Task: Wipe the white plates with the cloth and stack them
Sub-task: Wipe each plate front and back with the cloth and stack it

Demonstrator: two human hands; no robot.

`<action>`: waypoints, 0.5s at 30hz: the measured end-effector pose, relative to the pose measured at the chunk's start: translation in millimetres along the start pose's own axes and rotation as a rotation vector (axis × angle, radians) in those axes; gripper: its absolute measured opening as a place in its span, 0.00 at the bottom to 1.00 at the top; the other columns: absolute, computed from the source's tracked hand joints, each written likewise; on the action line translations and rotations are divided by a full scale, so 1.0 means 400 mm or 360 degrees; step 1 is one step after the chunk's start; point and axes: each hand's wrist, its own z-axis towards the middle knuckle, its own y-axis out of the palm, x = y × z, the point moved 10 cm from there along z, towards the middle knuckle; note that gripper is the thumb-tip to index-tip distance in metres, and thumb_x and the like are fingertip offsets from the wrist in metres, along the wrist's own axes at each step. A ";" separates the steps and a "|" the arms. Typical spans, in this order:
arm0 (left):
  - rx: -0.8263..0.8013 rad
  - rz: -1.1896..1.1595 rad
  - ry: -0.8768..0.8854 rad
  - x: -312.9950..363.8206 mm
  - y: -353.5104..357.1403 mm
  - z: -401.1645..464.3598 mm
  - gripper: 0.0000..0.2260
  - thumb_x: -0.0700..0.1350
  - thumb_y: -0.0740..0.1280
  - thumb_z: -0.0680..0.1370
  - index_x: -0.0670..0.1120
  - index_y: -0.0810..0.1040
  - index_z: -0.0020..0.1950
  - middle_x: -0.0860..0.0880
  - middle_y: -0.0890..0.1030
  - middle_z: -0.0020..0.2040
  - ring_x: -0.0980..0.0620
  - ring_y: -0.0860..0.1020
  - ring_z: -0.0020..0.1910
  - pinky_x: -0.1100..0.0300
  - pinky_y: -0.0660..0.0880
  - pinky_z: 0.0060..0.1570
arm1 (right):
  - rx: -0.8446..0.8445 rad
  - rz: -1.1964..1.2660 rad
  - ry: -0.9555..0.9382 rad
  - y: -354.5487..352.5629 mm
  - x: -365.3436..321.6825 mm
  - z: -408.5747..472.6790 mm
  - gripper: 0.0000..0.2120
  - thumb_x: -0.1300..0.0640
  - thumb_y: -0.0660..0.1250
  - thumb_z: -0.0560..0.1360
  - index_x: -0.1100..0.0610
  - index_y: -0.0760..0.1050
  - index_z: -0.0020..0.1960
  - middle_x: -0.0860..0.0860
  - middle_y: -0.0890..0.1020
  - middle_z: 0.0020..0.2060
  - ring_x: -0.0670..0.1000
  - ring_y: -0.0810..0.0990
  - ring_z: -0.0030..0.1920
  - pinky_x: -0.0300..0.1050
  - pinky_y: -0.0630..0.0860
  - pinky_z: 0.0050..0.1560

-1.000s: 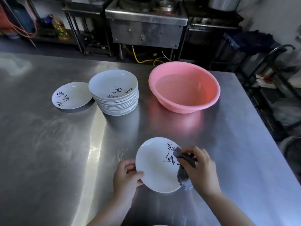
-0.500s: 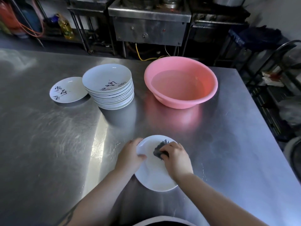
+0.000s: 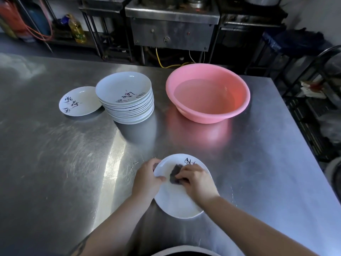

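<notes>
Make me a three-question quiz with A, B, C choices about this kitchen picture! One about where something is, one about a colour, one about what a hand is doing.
1. Where is the single plate?
A. inside the basin
B. left of the plate stack
C. on the stove

2. What colour is the basin?
A. pink
B. green
C. black

3. What is the right hand doing?
A. resting empty
B. lifting the basin
C. pressing a dark cloth on the near plate

Answers:
1 B, it lies beside the stack on the steel table.
2 A, its rim is pink.
3 C, while the left hand grips the rim.

Nearer the camera than the pink basin on the steel bench, the left hand grips a white plate while the right hand presses a dark cloth onto it.
</notes>
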 end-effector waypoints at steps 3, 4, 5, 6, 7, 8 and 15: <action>-0.0088 0.0175 -0.0025 -0.009 0.003 0.004 0.18 0.40 0.75 0.70 0.52 0.74 0.56 0.54 0.79 0.51 0.50 0.79 0.49 0.57 0.72 0.43 | -0.0135 0.0053 -0.0099 0.016 -0.005 -0.011 0.10 0.60 0.68 0.74 0.49 0.84 0.49 0.44 0.82 0.50 0.50 0.75 0.56 0.42 0.71 0.55; -0.0122 0.0256 -0.0031 -0.012 0.002 0.003 0.17 0.41 0.74 0.70 0.52 0.73 0.55 0.54 0.79 0.50 0.49 0.79 0.48 0.55 0.73 0.43 | -0.0061 0.0082 -0.0056 -0.009 0.011 0.004 0.10 0.62 0.67 0.73 0.50 0.84 0.48 0.45 0.82 0.48 0.49 0.75 0.55 0.38 0.72 0.52; -0.0151 0.0335 -0.0042 -0.016 -0.001 0.002 0.16 0.42 0.73 0.70 0.52 0.71 0.53 0.54 0.79 0.48 0.49 0.79 0.46 0.54 0.73 0.43 | 0.0060 0.0134 -0.0008 -0.040 0.024 0.021 0.11 0.65 0.67 0.72 0.52 0.84 0.47 0.45 0.81 0.47 0.48 0.74 0.53 0.32 0.71 0.48; -0.0176 0.0416 -0.0057 -0.022 -0.003 0.002 0.16 0.44 0.72 0.70 0.52 0.70 0.52 0.54 0.79 0.46 0.50 0.79 0.44 0.54 0.73 0.42 | 0.0161 0.0172 0.0020 -0.062 0.030 0.035 0.12 0.67 0.67 0.71 0.54 0.83 0.47 0.46 0.81 0.47 0.48 0.73 0.53 0.28 0.69 0.46; -0.0199 0.0493 -0.0063 -0.027 -0.005 0.002 0.15 0.46 0.72 0.69 0.52 0.69 0.51 0.55 0.79 0.44 0.51 0.79 0.43 0.54 0.73 0.40 | 0.0188 0.0168 0.0024 -0.066 0.027 0.045 0.12 0.67 0.67 0.71 0.55 0.83 0.48 0.46 0.80 0.49 0.47 0.72 0.53 0.29 0.70 0.47; -0.0210 0.0555 -0.0060 -0.028 -0.008 0.004 0.15 0.49 0.72 0.69 0.53 0.69 0.50 0.55 0.78 0.44 0.52 0.78 0.42 0.56 0.72 0.39 | 0.0159 0.0132 0.0018 -0.054 0.020 0.051 0.11 0.66 0.66 0.72 0.55 0.82 0.50 0.46 0.79 0.51 0.47 0.72 0.55 0.35 0.72 0.49; -0.0066 0.0406 0.0080 0.039 -0.001 0.069 0.07 0.44 0.69 0.78 0.50 0.81 0.55 0.50 0.82 0.49 0.46 0.80 0.51 0.54 0.75 0.49 | 0.0158 0.0047 0.0047 -0.008 0.014 0.055 0.09 0.60 0.66 0.73 0.51 0.83 0.48 0.43 0.79 0.52 0.47 0.73 0.54 0.40 0.73 0.45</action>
